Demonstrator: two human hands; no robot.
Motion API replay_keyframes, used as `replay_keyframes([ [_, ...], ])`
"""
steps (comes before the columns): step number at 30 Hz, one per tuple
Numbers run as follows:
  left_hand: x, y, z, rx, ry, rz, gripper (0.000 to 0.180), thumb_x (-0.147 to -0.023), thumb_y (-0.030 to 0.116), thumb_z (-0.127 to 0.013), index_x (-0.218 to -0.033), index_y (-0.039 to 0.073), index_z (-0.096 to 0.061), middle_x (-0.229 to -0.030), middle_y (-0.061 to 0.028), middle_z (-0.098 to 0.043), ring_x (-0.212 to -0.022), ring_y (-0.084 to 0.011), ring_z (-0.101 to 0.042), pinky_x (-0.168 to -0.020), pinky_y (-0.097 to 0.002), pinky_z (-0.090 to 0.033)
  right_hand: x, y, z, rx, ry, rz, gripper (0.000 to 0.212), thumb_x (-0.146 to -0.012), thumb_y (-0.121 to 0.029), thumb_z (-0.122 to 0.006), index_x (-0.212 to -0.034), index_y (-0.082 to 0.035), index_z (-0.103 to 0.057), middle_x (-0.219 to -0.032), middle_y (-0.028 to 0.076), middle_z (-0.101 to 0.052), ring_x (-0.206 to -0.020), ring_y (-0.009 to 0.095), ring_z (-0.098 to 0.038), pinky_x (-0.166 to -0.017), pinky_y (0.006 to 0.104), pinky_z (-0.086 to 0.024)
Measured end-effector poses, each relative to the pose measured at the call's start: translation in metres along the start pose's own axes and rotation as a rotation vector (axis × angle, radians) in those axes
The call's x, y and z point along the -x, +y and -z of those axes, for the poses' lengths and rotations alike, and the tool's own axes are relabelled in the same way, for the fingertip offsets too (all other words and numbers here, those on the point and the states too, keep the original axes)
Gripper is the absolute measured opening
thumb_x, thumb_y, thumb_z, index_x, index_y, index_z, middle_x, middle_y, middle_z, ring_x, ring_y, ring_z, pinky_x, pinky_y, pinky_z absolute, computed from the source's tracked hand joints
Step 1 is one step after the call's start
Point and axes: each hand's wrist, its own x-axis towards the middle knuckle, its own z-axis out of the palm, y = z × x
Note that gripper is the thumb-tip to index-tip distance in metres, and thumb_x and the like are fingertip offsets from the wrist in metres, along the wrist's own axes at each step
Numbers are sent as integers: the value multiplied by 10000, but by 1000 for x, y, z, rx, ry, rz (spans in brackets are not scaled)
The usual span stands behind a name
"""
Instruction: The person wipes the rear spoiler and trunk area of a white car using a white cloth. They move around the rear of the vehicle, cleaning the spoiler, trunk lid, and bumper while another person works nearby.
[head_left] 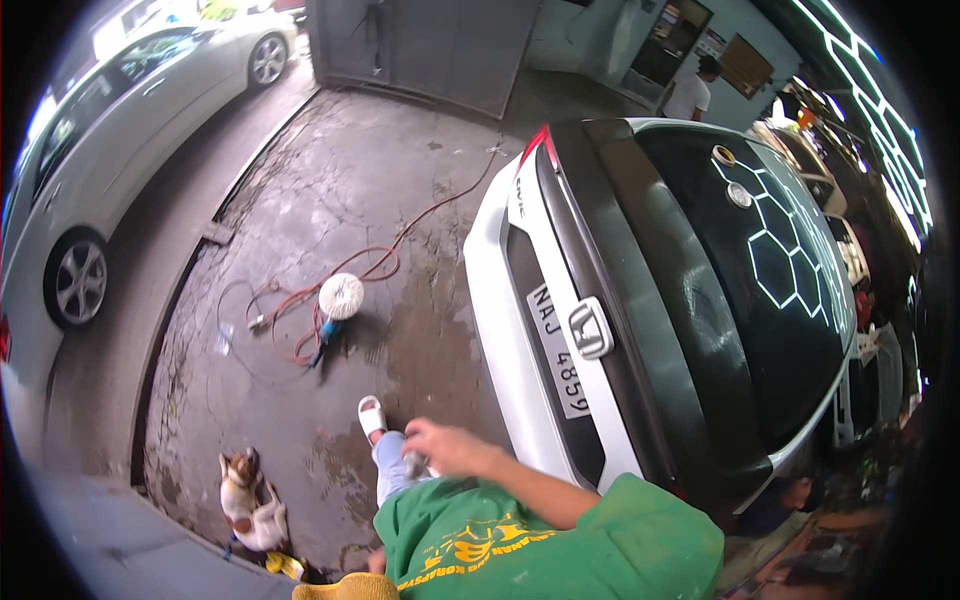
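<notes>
My right hand (437,446) is raised in front of my green shirt (490,540), its fingers bent inward. Something small and greyish (415,464) shows just under the fingers, and I cannot make out what it is. At my other side only a sliver of skin (376,561) shows beside the shirt, and the fingers of my left hand are hidden. The back of a white car (495,290) with a dark boot lid stands close on my right. A roll of tape (723,155) and a round pale disc (739,195) are on its rear window.
A blue polisher (326,335) with a white wool pad (342,297) lies on the wet concrete, near a looped red hose (395,250). A brown-and-white dog (258,505) lies at lower left. Another car (150,110) stands far left. A person in white (688,98) is at the back.
</notes>
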Motion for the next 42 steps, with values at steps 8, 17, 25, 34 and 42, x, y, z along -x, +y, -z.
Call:
replay_keyframes([
  [8,-185,291,133,307,-373,-252,398,-1027,361,-354,-1212,124,-615,-1155,-56,-619,-951,-152,-613,-801,-323,-505,-157,50,50,-33,-21,-216,409,-823,-277,-724,-1171,-131,-566,-987,161,-675,-945,373,-655,-810,479,-511],
  [17,-287,674,-136,-643,-274,-424,470,-939,390,-582,-1276,64,-549,-1106,-85,-646,-851,-197,-636,-662,-307,-520,-221,82,185,-178,705,-481,396,-839,-317,-723,-1107,-101,-526,-927,178,-667,-854,376,-661,-737,436,-504],
  [25,8,754,-461,-985,-1478,-305,552,-956,335,-617,-1392,47,-436,-1236,-122,-595,-1096,-232,-620,-852,-395,-539,-205,134,273,-367,1118,-501,362,-856,-215,-701,-1143,-31,-578,-1067,191,-652,-1022,334,-647,-870,389,-498],
  [34,134,848,-692,-813,-1395,-936,405,-913,142,-696,-1270,23,-546,-956,-26,-661,-769,-92,-615,-660,-250,-506,-39,173,467,27,1526,-634,309,-857,-67,-686,-1162,-65,-638,-1167,123,-646,-980,274,-671,-827,349,-553],
  [42,255,872,-982,-868,-1311,-1653,616,-893,387,-687,-1357,28,-500,-1147,-207,-657,-1050,-309,-646,-898,-371,-482,14,201,491,200,1532,-920,385,-830,-58,-695,-1207,-73,-616,-1134,121,-657,-994,306,-650,-843,386,-520],
])
